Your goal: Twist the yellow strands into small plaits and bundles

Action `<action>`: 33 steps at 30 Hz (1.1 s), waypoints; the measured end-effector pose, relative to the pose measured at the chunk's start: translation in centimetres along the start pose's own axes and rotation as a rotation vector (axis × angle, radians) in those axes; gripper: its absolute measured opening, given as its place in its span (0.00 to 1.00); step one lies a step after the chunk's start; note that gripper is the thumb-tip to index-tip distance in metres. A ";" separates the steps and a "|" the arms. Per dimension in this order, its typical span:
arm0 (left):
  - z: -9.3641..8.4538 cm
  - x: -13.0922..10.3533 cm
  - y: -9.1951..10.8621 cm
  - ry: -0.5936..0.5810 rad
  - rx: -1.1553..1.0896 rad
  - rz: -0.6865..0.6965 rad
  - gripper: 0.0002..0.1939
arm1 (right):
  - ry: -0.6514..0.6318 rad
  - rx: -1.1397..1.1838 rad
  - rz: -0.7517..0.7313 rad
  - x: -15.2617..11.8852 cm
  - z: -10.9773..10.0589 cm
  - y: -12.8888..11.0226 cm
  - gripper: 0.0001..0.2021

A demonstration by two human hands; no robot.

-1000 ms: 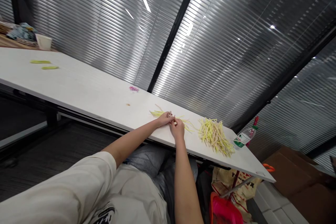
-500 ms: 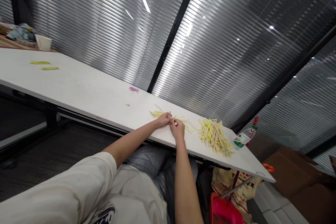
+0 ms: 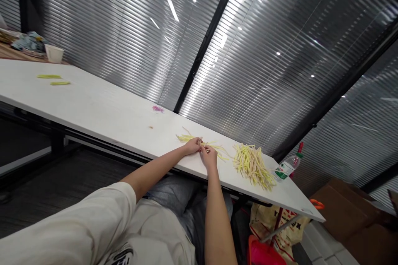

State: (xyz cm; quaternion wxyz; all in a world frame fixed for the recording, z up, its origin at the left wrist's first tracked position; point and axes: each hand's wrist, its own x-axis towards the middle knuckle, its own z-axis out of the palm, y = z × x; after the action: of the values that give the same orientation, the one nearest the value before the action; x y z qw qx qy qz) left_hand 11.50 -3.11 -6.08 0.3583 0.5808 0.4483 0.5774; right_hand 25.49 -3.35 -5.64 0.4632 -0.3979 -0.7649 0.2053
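Note:
My left hand and my right hand meet over the table near its front edge. Fingers of both are pinched together around a thin beige strand. Its exact shape is partly hidden by the fingertips. Beneath and beside the hands lie loose yellow strands, some poking out to the left and others to the right. A large tangled pile of yellow and beige strands rests to the right of my right hand.
The long white table carries two yellow bundles far left, a small pink-purple heap at the back edge, and a plastic bottle at the right. A white cup stands beyond its left end. Below right is a red dustpan.
The view has shifted slightly, so the table sits a little lower in the picture. Both hands stay together at the same spot over the strands, with only small finger movement.

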 end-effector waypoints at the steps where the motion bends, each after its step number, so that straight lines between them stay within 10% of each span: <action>1: -0.1 0.0 0.0 0.021 0.038 0.004 0.11 | -0.003 0.002 0.003 0.0 0.0 0.0 0.16; 33: -1.0 -0.1 2.1 -0.018 -0.616 -0.257 0.18 | 0.059 0.231 0.208 0.4 0.8 1.0 0.11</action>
State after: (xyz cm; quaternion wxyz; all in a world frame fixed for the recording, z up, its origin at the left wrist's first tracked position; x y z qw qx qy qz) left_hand 10.78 -4.02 -4.07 0.5908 0.3888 0.3193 0.6307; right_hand 25.09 -2.43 -6.53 0.5046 -0.4247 -0.6768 0.3270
